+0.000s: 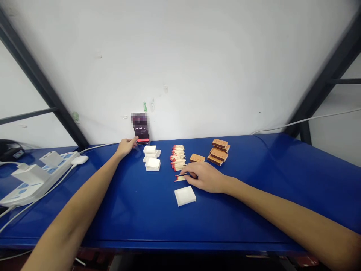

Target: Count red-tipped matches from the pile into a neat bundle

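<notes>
My left hand (126, 148) reaches to the lower left edge of a phone (141, 132) that leans against the wall and shows a running timer. Its fingers are stretched out, and the tips touch the phone. Over a small group of red-tipped matches (179, 178), my right hand (203, 177) has its thumb and fingers closed on the stick ends. How many matches it pinches is hidden. Just behind lies a long pile of matches (178, 158). In front of the right hand sits a white matchbox tray (185, 196), open side up.
White matchbox trays (152, 163) are stacked loosely left of the match pile. Brown matchbox sleeves (219, 153) form a stack on the right, and a single sleeve (197, 158) lies behind my right hand. A power strip (42, 177) with chargers and cables occupies the blue table's left side.
</notes>
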Tool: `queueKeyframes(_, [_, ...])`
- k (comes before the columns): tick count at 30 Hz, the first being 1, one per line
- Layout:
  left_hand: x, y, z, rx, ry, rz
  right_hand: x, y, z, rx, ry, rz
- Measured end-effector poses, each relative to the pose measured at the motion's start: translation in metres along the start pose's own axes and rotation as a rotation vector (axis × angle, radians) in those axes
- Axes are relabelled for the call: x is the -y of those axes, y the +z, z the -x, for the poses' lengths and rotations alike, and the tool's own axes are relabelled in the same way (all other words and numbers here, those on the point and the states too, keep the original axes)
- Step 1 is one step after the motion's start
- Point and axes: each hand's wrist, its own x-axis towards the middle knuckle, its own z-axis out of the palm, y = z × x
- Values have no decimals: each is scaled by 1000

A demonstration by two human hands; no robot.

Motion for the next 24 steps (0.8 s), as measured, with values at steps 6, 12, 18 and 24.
queueKeyframes(6, [1,-20,39,72,93,31,-1,2,0,-22,4,-16])
queueKeyframes(12, [-55,-43,90,74,417,31,0,1,0,-23,12,-17])
queueKeyframes(18, [-122,-24,129,381,963,4,1,1,0,-22,-19,-14])
queueKeyframes(24, [-125,6,143,234,1109,-196,0,1,1,-12,-24,-5])
